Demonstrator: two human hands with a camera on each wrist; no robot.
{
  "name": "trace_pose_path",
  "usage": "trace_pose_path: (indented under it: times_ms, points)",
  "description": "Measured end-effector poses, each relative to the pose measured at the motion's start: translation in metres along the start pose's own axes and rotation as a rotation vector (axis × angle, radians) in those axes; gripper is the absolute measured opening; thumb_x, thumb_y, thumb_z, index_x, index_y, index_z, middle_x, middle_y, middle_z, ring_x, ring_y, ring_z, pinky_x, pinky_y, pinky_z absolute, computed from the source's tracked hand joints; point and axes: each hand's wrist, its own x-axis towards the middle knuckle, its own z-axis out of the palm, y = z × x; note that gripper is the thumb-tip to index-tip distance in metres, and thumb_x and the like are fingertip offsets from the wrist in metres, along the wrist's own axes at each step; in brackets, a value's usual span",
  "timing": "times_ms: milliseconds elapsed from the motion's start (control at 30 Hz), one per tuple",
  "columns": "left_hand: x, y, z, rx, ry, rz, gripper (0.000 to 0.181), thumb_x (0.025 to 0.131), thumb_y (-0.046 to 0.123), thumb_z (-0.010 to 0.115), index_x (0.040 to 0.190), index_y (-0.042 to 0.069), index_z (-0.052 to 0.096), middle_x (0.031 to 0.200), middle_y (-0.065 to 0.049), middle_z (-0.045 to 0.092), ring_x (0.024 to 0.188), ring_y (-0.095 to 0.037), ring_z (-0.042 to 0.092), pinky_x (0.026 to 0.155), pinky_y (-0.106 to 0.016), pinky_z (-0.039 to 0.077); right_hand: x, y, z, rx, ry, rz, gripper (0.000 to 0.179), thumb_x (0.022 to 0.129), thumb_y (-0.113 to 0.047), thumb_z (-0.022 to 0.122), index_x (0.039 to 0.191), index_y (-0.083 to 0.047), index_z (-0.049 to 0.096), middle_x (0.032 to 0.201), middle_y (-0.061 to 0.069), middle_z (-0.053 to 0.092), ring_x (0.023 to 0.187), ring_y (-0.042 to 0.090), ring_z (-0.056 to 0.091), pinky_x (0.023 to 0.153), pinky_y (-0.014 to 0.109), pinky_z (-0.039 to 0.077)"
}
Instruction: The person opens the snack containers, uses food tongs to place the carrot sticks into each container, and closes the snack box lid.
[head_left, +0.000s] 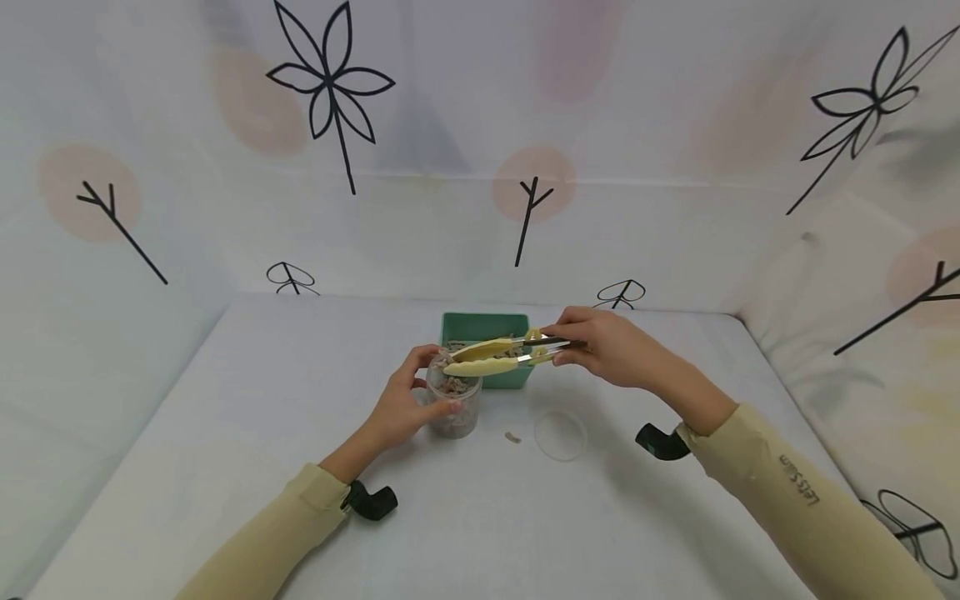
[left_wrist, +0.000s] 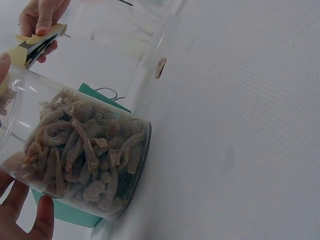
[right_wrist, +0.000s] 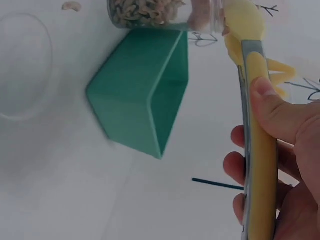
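Note:
My left hand (head_left: 401, 408) holds a clear jar (head_left: 455, 422) upright on the white surface. Brown, wrinkled dried strips (left_wrist: 85, 155) fill much of the jar. My right hand (head_left: 611, 346) grips yellow-and-metal tongs (right_wrist: 261, 150) by the handles. The yellow tips of the tongs are at the jar's open mouth; I cannot tell whether they pinch a strip. Close behind the jar stands a green rectangular tub (right_wrist: 120, 105), with some brown strips showing inside it in the head view.
A round clear lid (head_left: 561, 435) lies on the white tabletop (head_left: 465, 517) to the right of the jar. One loose brown strip (head_left: 512, 437) rests between them. Patterned fabric walls (head_left: 420, 233) stand behind and at both sides.

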Motion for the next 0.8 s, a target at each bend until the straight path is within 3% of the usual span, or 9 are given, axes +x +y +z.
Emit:
trace_pose_path:
  times_ms: [233,400,567,800]
  points:
    - [0.001,-0.003,0.001,-0.001,-0.003,0.020,0.074,0.082,0.019,0.084,0.142,0.019,0.042,0.134,-0.002,0.053,0.125,-0.022,0.047,0.091,-0.044,0.045,0.018,-0.018,-0.027,-0.158,-0.074,-0.036,0.036,0.085,-0.021,0.081,0.119,-0.009,0.073,0.096,-0.002,0.061,0.073,0.010,0.055,0.064,0.029,0.047]
    - [0.001,-0.002,-0.001,0.000,0.001,0.014,0.074,0.082,0.022,0.084,0.142,0.019,0.042,0.135,-0.001,0.053,0.125,-0.022,0.047,0.090,-0.044,0.045,0.036,-0.044,-0.044,-0.348,-0.146,-0.058,0.027,0.086,-0.021,0.080,0.111,-0.012,0.074,0.097,0.002,0.062,0.083,0.019,0.059,0.074,0.038,0.048]
    - [0.002,-0.002,-0.002,0.003,0.002,0.015,0.074,0.081,0.022,0.085,0.142,0.018,0.043,0.136,-0.001,0.053,0.125,-0.022,0.047,0.090,-0.046,0.045,0.052,-0.065,-0.049,-0.514,-0.202,-0.084,0.029,0.085,-0.025,0.081,0.111,-0.015,0.075,0.099,0.002,0.063,0.091,0.023,0.059,0.080,0.041,0.047]
    - [0.002,-0.003,0.000,0.000,-0.001,0.020,0.074,0.081,0.023,0.085,0.142,0.017,0.043,0.134,-0.002,0.054,0.123,-0.022,0.048,0.089,-0.044,0.045,0.058,-0.074,-0.046,-0.563,-0.240,-0.091,0.037,0.083,-0.028,0.082,0.117,-0.016,0.074,0.105,0.002,0.064,0.093,0.023,0.059,0.081,0.041,0.047]
